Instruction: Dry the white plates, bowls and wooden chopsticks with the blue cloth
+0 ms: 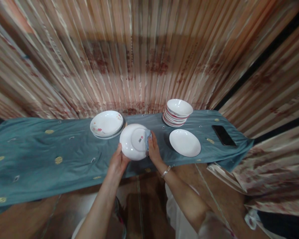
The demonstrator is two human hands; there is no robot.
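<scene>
A white bowl (129,142) is held up over the near edge of the table, its underside and the small red and black mark on its base facing me. My left hand (118,161) grips its lower left rim, thumb on the outer wall. On the right side, my right hand (154,150) holds a light blue cloth (147,137) against the bowl's underside. The cloth is bunched under the fingers, partly hidden. To the right lies a single white plate (185,142). Behind it stands a stack of bowls (177,114), several with red rims.
A stack of white plates with red flowers (106,123) sits left of the bowl. A black phone (223,135) lies near the table's right end. The table carries a teal cloth (40,156) with yellow patterns. Pleated curtains (149,59) hang behind and at the sides.
</scene>
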